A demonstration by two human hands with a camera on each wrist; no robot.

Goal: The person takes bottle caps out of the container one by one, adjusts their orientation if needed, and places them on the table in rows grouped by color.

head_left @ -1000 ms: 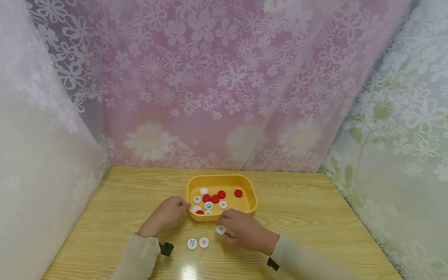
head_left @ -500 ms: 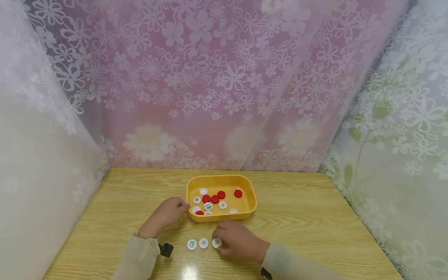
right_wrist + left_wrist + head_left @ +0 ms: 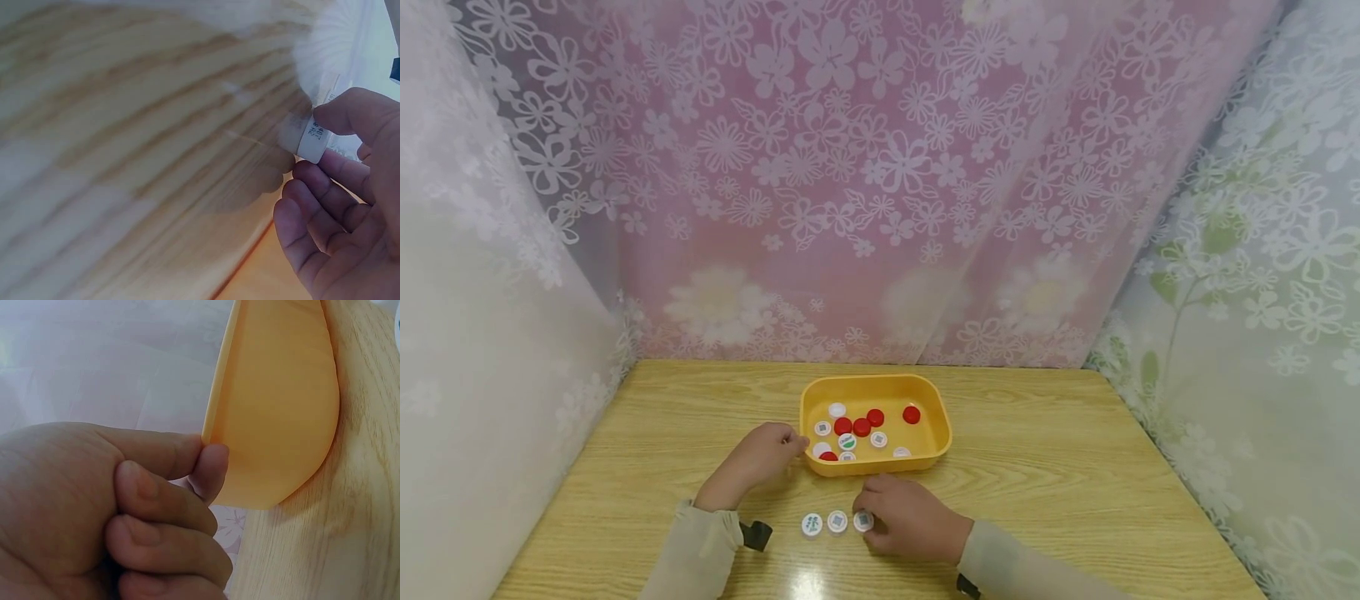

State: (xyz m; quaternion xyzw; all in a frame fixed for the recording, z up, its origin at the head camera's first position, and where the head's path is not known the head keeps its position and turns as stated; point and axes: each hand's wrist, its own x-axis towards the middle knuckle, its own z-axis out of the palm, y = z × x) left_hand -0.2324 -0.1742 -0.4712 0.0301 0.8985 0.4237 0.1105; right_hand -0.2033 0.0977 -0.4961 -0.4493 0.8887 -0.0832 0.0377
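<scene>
My left hand pinches the left rim of a yellow plastic tray between thumb and index finger; the left wrist view shows the tray wall close up. In front of the tray, my right hand holds a white bottle cap between thumb and fingers, down at the tabletop. Small print shows on that cap's side in the right wrist view. Just left of it lie two more white caps, one with a grey square mark and one with a green print, making a row.
Inside the tray lie several red caps and white caps, some close together at the left. The wooden table is bounded by a pink flowered curtain behind and pale curtains on both sides.
My right hand has moved from the tray's front edge toward me and slightly left, bringing the white cap down beside the other two. My left hand has stayed on the rim.
</scene>
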